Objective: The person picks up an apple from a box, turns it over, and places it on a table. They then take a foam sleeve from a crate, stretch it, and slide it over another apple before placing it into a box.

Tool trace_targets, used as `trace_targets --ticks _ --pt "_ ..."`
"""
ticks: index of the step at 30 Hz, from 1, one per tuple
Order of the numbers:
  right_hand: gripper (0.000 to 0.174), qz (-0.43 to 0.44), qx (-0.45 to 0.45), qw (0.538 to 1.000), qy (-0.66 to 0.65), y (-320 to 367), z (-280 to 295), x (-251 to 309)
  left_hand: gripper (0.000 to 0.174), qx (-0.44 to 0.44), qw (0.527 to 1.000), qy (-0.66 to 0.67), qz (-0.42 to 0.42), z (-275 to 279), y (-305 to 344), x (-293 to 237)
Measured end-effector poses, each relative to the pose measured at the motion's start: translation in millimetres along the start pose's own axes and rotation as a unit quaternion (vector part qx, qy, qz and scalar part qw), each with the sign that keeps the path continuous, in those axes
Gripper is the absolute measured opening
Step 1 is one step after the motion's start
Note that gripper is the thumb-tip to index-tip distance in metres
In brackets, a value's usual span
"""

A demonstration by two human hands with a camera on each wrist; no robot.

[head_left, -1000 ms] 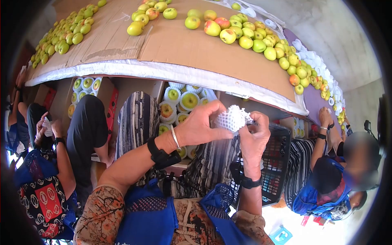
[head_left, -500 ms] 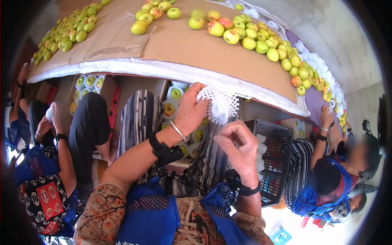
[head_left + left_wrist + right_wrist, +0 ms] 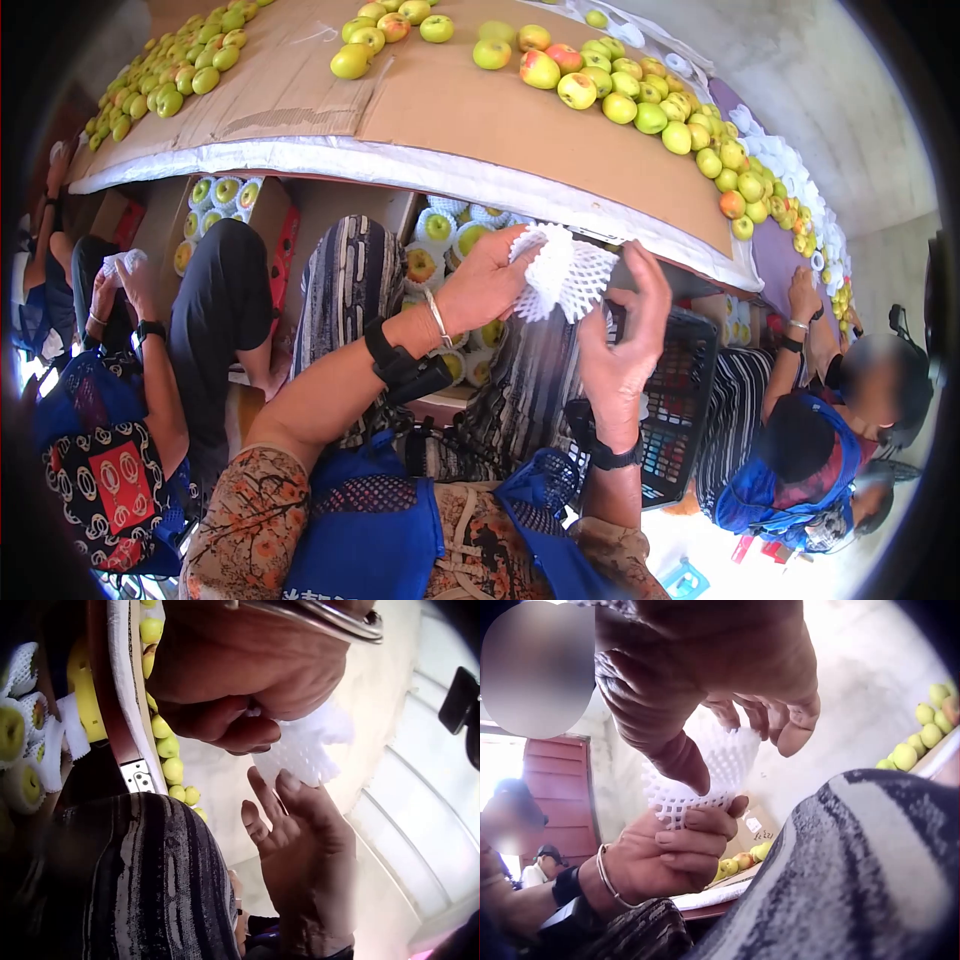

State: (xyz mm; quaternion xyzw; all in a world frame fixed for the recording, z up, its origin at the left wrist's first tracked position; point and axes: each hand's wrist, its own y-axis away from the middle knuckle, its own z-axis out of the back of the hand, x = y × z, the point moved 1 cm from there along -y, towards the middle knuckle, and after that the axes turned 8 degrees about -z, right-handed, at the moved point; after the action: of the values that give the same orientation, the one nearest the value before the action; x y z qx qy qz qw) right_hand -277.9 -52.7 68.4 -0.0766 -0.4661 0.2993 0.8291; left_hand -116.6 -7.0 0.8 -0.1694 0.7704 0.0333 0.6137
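Note:
A white foam fruit net (image 3: pixel 572 268) flares out between my two hands, its mesh spread wide on the right side. My left hand (image 3: pixel 487 282) pinches its gathered left part between thumb and fingers. In the right wrist view the left fingers (image 3: pixel 697 836) curl against the lower rim of the net (image 3: pixel 727 761). My right hand (image 3: pixel 632 325) is at the net's right edge, thumb and fingers spread apart. From the left wrist view, the right thumb (image 3: pixel 294 787) comes right up to the mesh. No fruit shows inside the net.
Below the table edge stands a carton of net-wrapped apples (image 3: pixel 437 228). Loose apples (image 3: pixel 650 118) lie on the cardboard-covered table (image 3: pixel 470 125). A black plastic crate (image 3: pixel 680 400) is to my right. Other people sit on both sides, one handling white netting (image 3: pixel 125 265).
Both hands were at a bunched net. The right hand drew back and down with bent fingers, then rose to the net with fingers spread. The net has opened out in the left hand.

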Motion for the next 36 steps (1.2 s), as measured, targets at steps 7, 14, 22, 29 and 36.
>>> trace_targets --ticks 7,14,22,29,36 --pt "0.030 -0.110 0.050 0.990 -0.071 10.3 6.8 -5.5 0.021 -0.024 0.999 0.004 -0.029 -3.4 0.6 -1.7" --pt "0.011 -0.184 -0.003 0.957 -0.223 13.7 4.8 -17.6 0.013 0.000 0.995 -0.057 -0.087 3.3 -5.8 23.7" --pt "0.020 -0.189 -0.108 0.943 -0.253 12.4 17.7 -22.6 0.038 0.051 0.998 0.017 0.042 5.8 -2.1 -16.1" --pt "0.024 -0.115 -0.130 0.981 -0.092 17.7 8.4 -16.6 0.082 0.076 0.989 0.068 -0.110 0.7 -1.7 -9.9" --pt "0.025 -0.106 -0.074 0.986 -0.109 22.0 8.3 -11.7 0.043 -0.019 0.994 0.101 -0.046 12.8 -8.7 -5.7"
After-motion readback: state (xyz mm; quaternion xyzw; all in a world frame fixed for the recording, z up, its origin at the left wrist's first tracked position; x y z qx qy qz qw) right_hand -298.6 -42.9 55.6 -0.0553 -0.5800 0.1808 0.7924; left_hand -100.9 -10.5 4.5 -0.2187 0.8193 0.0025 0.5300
